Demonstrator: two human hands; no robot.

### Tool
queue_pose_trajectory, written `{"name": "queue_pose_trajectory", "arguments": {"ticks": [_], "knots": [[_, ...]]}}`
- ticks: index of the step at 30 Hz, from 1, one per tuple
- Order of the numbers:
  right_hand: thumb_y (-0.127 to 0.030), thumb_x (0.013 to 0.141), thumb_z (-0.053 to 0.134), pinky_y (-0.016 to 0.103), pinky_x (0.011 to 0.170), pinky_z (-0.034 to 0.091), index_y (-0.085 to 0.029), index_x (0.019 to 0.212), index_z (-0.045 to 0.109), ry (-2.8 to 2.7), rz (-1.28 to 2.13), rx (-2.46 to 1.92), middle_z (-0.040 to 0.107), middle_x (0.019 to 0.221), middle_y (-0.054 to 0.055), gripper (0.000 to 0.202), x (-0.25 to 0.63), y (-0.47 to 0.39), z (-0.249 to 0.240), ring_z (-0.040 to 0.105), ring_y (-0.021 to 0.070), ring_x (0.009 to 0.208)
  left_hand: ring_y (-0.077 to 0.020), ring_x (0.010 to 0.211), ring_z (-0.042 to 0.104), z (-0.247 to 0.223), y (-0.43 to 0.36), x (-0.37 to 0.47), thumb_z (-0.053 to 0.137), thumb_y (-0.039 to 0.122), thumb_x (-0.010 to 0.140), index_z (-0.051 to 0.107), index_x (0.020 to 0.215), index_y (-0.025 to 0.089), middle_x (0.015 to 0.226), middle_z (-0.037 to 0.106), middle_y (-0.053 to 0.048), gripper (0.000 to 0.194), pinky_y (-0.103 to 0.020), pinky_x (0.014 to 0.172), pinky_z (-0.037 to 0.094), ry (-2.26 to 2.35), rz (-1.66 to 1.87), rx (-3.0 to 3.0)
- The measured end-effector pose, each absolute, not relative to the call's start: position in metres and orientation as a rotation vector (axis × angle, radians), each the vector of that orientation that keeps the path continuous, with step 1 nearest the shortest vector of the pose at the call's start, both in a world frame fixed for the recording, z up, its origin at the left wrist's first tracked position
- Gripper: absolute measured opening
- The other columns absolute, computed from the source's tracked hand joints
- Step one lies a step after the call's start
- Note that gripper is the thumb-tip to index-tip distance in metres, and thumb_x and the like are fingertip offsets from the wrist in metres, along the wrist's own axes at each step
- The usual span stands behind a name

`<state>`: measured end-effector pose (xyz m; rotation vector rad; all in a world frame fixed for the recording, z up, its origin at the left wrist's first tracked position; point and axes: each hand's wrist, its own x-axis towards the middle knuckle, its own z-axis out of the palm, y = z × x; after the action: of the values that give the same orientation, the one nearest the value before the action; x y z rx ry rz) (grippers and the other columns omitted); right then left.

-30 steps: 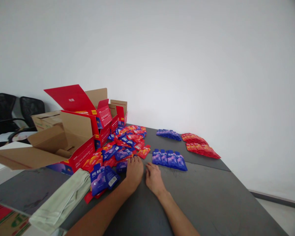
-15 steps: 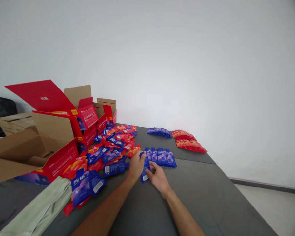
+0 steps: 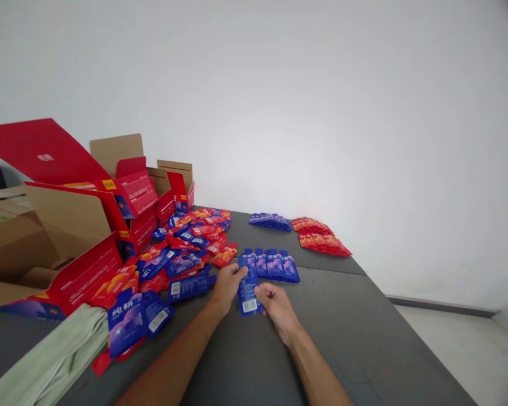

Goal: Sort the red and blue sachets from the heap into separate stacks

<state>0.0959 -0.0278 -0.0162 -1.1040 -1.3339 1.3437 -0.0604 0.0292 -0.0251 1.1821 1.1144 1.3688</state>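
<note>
Between my two hands is a blue pouch, its barcode side facing me and its barcode at the bottom. My left hand is closed on its upper left edge. My right hand pinches its lower right edge with thumb and fingers. Just behind it lies a row of blue pouches, overlapping, with their printed fronts up. To the left of my left hand, a single blue pouch lies barcode up at the edge of a mixed heap of red and blue pouches.
Open red cartons stand along the left, flaps raised. A pale green cloth lies at the front left. Farther back are a blue pouch stack and red pouch stacks. The grey table meets a white wall behind.
The blue pouch has come clear of my fingers' cover, showing more of its back and barcode. My right hand has shifted slightly down along it. The whole view has turned a little to the right.
</note>
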Motion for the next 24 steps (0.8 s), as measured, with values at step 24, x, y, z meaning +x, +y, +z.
{"name": "queue_pose_trajectory", "arguments": {"ticks": [24], "knots": [[-0.042,0.093,0.047,0.024,0.058,0.039,-0.019,0.088,0.065,-1.577,0.697,-1.35,0.062,0.067,0.001,0.03,0.089,-0.029,-0.015,0.054,0.0138,0.059,-0.0182,0.083,0.068,-0.026,0.008,-0.049,0.072,0.033,0.071,0.055,0.113,0.016,0.09,0.07,-0.006,0.049,-0.029,0.077,0.052,1.217,1.331,1.365]]}}
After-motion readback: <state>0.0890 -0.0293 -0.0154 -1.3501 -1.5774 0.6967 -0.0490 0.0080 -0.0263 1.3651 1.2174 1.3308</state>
